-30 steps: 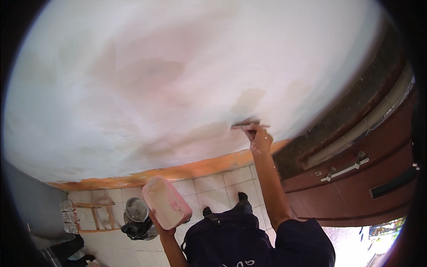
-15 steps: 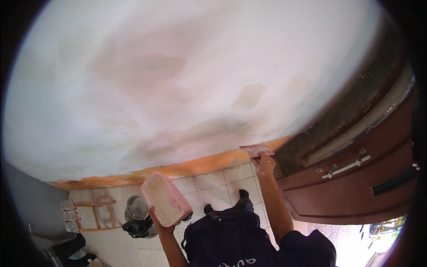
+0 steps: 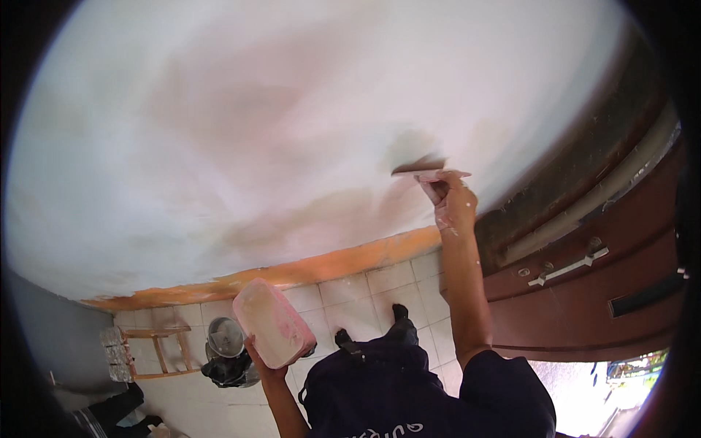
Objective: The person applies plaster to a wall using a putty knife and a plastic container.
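My right hand (image 3: 457, 208) is raised to the wall (image 3: 307, 66), its fingers closed around a flat, pinkish putty spreader (image 3: 427, 174). The spreader's wide edge lies at the wall, just below a greyish damp-looking patch (image 3: 415, 144). White smears mark the fingers and wrist. Low on the left, my left hand (image 3: 270, 370) grips the near side of a pink rectangular tub (image 3: 299, 337). Pale putty (image 3: 266, 321) coats the inside of the tub, which is tilted so that its mouth shows.
An orange strip (image 3: 328, 264) runs along the wall's foot above white floor tiles. Left of the tub stand a grey bucket (image 3: 225, 337), a black plastic bag (image 3: 223, 374) and a wooden frame (image 3: 164, 350). A brown door (image 3: 562, 306) with a handle is at right. Another person's dark-clothed limb (image 3: 109, 409) shows lower left.
My right hand has lifted the spreader from the orange strip up to the greyish patch on the wall. The tub in my left hand has hardly moved.
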`<state>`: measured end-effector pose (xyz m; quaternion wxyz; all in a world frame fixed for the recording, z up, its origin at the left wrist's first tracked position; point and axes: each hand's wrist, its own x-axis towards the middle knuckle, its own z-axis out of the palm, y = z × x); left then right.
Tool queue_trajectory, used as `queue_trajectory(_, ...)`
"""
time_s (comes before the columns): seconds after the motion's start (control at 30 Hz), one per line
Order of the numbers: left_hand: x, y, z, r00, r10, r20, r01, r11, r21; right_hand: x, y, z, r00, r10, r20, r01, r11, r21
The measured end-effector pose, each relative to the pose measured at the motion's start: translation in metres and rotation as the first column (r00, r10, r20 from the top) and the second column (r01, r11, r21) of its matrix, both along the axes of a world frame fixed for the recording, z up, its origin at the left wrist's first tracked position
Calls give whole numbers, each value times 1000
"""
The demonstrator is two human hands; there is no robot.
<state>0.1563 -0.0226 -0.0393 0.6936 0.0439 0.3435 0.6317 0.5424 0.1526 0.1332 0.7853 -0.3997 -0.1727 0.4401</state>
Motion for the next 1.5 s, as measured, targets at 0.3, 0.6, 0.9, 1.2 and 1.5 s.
queue_trajectory(0.3, 21, 10, 4, 980, -191, -48, 192, 981, 15, -19, -113, -51, 980, 186, -65, -192, 976, -104)
queue_trajectory(0.6, 75, 25, 19, 861, -489, -141, 504, 857, 103, -28, -162, -65, 937, 336, 94, -309, 925, -223)
queue_trajectory(0.9, 106, 30, 45, 853, -446, -272, 466, 885, 10, -28, -184, -54, 888, 302, 347, -214, 939, -270)
queue_trajectory(1.2, 127, 30, 53, 899, -414, -142, 434, 888, 155, -75, -176, 29, 258, 261, 930, 77, 954, -289)
queue_trajectory(1.5, 137, 15, 58, 899, -360, -249, 401, 906, 135, -105, -176, -28, -215, 131, 968, 70, 990, -119)
